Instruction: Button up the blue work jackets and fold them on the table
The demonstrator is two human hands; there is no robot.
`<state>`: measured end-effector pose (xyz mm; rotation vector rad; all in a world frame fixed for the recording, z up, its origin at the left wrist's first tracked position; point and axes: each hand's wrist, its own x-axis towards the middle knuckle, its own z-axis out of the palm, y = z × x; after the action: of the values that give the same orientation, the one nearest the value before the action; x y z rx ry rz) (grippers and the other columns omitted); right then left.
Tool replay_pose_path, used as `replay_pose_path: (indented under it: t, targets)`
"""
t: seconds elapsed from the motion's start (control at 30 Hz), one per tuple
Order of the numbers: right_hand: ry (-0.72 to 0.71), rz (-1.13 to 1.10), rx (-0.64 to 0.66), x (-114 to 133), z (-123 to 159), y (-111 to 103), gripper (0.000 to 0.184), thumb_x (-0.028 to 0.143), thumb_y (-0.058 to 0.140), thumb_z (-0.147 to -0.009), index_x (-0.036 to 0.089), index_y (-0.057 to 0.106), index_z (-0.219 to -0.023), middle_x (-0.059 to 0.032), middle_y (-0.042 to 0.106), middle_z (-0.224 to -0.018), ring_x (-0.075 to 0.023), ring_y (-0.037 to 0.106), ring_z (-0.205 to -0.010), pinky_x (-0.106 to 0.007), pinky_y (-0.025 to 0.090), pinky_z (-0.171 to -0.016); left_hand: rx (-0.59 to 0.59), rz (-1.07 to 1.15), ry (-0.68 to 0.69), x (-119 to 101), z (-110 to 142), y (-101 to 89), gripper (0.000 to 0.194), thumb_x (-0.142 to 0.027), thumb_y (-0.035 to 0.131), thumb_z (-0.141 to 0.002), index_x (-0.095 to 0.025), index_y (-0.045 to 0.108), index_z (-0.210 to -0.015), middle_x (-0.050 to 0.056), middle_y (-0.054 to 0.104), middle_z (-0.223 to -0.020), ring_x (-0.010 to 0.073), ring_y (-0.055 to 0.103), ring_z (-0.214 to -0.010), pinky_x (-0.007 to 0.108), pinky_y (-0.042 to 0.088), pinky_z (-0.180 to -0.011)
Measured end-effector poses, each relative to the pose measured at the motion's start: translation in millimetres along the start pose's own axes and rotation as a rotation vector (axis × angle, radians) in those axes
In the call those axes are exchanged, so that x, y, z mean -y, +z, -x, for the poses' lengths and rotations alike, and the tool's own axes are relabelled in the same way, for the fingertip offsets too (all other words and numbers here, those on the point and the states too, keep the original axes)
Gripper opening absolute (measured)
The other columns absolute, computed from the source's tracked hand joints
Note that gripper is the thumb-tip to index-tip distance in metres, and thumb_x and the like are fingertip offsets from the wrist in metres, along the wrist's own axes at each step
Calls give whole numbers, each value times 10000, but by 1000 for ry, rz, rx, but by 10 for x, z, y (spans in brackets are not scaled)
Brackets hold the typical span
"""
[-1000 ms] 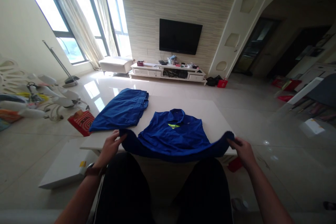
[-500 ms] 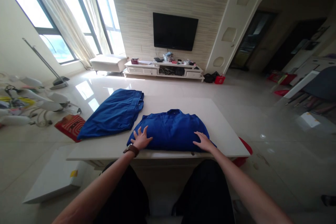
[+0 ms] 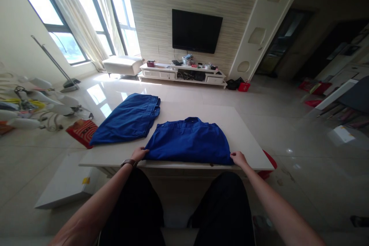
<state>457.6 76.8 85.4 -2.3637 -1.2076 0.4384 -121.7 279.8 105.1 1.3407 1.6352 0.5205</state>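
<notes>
A folded blue shirt (image 3: 188, 141) lies on the white low table (image 3: 245, 138) in front of me. My left hand (image 3: 139, 153), with a watch on the wrist, grips the shirt's near left corner. My right hand (image 3: 239, 158) pinches the near right corner at the table's front edge. A second blue garment (image 3: 127, 119), folded, lies on the table to the left of the shirt, apart from both hands. My dark-trousered legs are below the table edge.
A white flat box (image 3: 65, 182) and a red bag (image 3: 80, 132) lie on the floor at left, beside white plastic clutter (image 3: 34, 103). A TV (image 3: 196, 30) hangs over a low cabinet (image 3: 181, 75) at the back. A red item (image 3: 269, 163) sits under the table's right corner.
The shirt's near half, held up a second ago, was folded over onto the table and pressed flat with open palms. Both hands have now slid back to grip the near corners.
</notes>
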Motion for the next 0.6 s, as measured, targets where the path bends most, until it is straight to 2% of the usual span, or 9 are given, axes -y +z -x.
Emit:
replay_pose_path:
  t: [0.07, 0.13, 0.2, 0.23, 0.33, 0.4, 0.5, 0.6]
  targets:
    - [-16, 3, 32, -87, 52, -102, 58, 276, 708, -667, 219, 721, -666, -83, 722, -676, -274, 703, -746, -370, 518, -757, 113, 4, -34, 71, 96, -57, 159, -287, 738, -611, -199, 690, -733, 128, 758, -847, 365, 719, -901, 419, 566, -779]
    - [-15, 11, 57, -169, 76, -198, 91, 245, 705, -626, 220, 658, -551, -58, 671, -577, -252, 665, -655, -364, 498, -723, 246, 12, -84, 132, 152, -118, 191, -272, 769, -558, -201, 690, -716, 116, 755, -820, 364, 719, -864, 416, 562, -746]
    - [-5, 13, 66, -207, 30, -260, 138, 238, 691, -621, 219, 616, -506, -48, 645, -543, -243, 639, -616, -361, 485, -703, 303, 22, -124, 152, 132, -168, 289, -319, 812, -531, -199, 694, -766, 109, 756, -864, 355, 715, -885, 404, 557, -733]
    - [0, 9, 58, -199, -27, -269, 138, 246, 684, -635, 219, 617, -518, -50, 653, -560, -244, 639, -629, -358, 483, -703, 279, 39, -126, 139, 90, -183, 352, -365, 828, -528, -197, 695, -807, 105, 752, -893, 341, 710, -897, 391, 555, -730]
    - [3, -22, 1, -56, -331, -190, 80, 293, 677, -705, 218, 686, -681, -73, 737, -753, -254, 678, -777, -343, 495, -759, 85, 140, -96, 15, -140, -175, 520, -484, 840, -536, -175, 686, -924, 90, 729, -919, 277, 695, -874, 346, 547, -716]
    - [9, -48, -33, 111, -617, -63, 161, 330, 685, -744, 209, 723, -844, -101, 768, -940, -260, 694, -899, -338, 509, -821, -18, 205, -97, -110, -328, -128, 577, -493, 859, -534, -149, 688, -965, 87, 716, -876, 257, 688, -827, 334, 540, -694]
    - [44, -83, -56, 396, -1094, 174, 365, 417, 716, -772, 174, 724, -1044, -150, 753, -1111, -275, 699, -995, -352, 530, -872, -68, 236, -130, -294, -575, -28, 576, -473, 900, -545, -117, 719, -960, 94, 705, -785, 273, 687, -769, 352, 535, -642]
    - [69, -116, -40, 649, -1530, 388, 491, 510, 725, -786, 147, 719, -1117, -160, 756, -1099, -275, 709, -969, -353, 551, -833, -84, 287, -160, -448, -749, 74, 542, -452, 907, -599, -106, 746, -984, 106, 712, -749, 294, 697, -750, 374, 547, -620]
